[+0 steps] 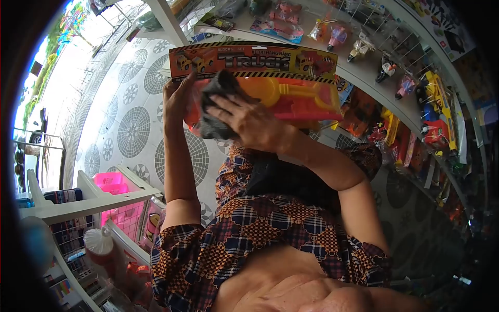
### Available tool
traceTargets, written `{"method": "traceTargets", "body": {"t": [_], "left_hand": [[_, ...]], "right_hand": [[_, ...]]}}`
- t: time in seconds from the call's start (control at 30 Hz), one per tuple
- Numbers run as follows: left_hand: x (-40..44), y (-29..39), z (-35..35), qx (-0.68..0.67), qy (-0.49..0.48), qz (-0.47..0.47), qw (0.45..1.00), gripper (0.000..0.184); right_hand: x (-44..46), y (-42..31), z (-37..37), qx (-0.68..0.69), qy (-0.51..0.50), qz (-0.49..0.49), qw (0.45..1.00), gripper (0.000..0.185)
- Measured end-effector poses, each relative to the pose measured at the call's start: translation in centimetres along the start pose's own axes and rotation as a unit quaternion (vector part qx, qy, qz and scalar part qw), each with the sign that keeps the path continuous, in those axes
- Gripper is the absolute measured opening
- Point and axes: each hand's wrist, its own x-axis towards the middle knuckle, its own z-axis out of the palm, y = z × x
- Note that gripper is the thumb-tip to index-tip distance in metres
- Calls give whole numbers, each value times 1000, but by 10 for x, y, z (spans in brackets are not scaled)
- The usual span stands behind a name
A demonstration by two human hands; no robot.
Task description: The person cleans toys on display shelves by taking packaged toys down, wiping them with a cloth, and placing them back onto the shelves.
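A bagged toy truck (304,99) with a printed cardboard header reading "TRUCK" is held up in front of my body. Through its clear plastic, yellow and red-orange parts show. My left hand (176,98) grips the left edge of the package, fingers partly behind it. A dark grey cloth (221,93) lies bunched against the front of the bag. My right hand (248,118) presses that cloth onto the plastic, its fingers laid over the fabric.
Shelves of packaged toys (387,70) curve along the top and right. At lower left stands a white rack (88,209) with pink baskets (112,184) and other goods. Patterned floor tiles (134,132) show between, with a bright opening at far left.
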Motion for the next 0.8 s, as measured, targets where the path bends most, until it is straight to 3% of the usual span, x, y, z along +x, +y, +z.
{"method": "traceTargets", "body": {"t": [0.13,0.2,0.23,0.27,0.33,0.37,0.4,0.43,0.47,0.5,0.53,0.57,0.63,0.7,0.77,0.8], "left_hand": [[4,-6,-14,-10,51,-50,997,27],[8,-12,-20,-20,59,-41,997,29],[13,-15,-27,29,58,-55,996,32],[18,-19,-32,29,64,-60,996,32],[28,-22,-34,14,24,-60,998,33],[29,-22,-31,15,30,-63,997,33],[29,-16,-20,-18,18,-63,998,34],[29,-11,-10,-50,5,-64,997,35],[29,-9,-4,-47,9,-66,997,35],[30,-7,1,-43,7,-69,997,35],[30,-3,4,-39,3,-73,997,36],[32,3,5,30,-10,-83,996,37],[42,-5,0,55,-32,-97,993,37],[45,-7,5,79,-56,-115,989,37],[39,-3,16,-60,-62,-67,994,37],[38,-4,16,-60,-65,-70,994,37]], "right_hand": [[-53,20,-49,-30,-35,122,991,47],[-79,38,-74,-61,5,188,980,44],[-88,43,-89,-50,34,267,962,41],[-95,45,-104,-41,63,345,936,39],[-107,59,-133,58,-12,636,769,39],[-108,54,-128,60,-18,634,771,39],[-109,44,-118,73,152,503,848,36],[-105,35,-107,87,315,348,879,33],[-92,27,-91,111,320,255,906,35],[-78,22,-82,64,238,156,957,46],[-67,11,-62,66,201,136,968,56],[-57,1,-47,-7,114,109,987,53],[-38,-1,-7,-152,34,5,988,43],[-34,-2,18,-86,19,-7,996,44],[-46,2,34,-20,1,-22,1000,45],[-58,7,40,-24,-16,-26,999,44]]}}
